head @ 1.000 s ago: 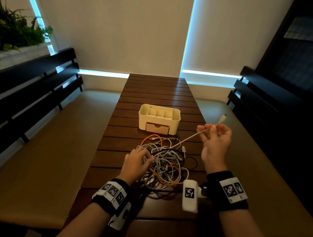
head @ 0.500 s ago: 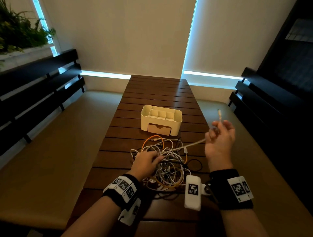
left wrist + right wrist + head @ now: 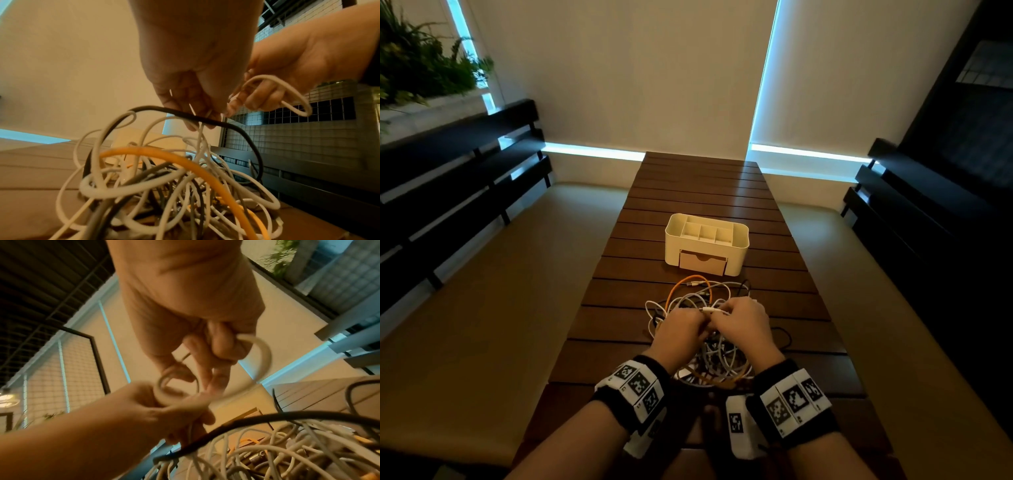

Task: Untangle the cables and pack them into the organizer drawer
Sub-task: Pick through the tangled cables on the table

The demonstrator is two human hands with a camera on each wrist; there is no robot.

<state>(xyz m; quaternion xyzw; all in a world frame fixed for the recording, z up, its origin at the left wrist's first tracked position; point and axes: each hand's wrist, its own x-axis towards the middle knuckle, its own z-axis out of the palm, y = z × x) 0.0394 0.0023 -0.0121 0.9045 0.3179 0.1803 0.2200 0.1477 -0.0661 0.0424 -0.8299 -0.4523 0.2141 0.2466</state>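
Table (image 3: 698, 192): dark slatted wood, running from the viewer toward 12 o'clock in the head view.

Organizer (image 3: 707, 245): cream box with open top compartments, on the table at 12 o'clock from the hands; its drawer (image 3: 702, 263) faces the viewer and looks closed.

Cable tangle (image 3: 709, 346): white, grey, black and orange leads heaped on the table between organizer and viewer, directly beneath both hands. A black lead (image 3: 226, 125) arches over the heap; an orange lead (image 3: 185, 160) loops through it.

White cable (image 3: 287, 91): one end lifted above the heap and bent into small loops, its tail running down into the tangle.

Left hand (image 3: 679, 330): fingers curled, pinching the white cable at 9 o'clock of the loops.

Right hand (image 3: 743, 323): fingers curled round a loop of the same cable, at 3 o'clock, touching the left hand.

Handling note: probably best to feed slack gently, follow the tail back through its crossings, and avoid pulling, which could tighten knots. The drawer needs opening before packing.
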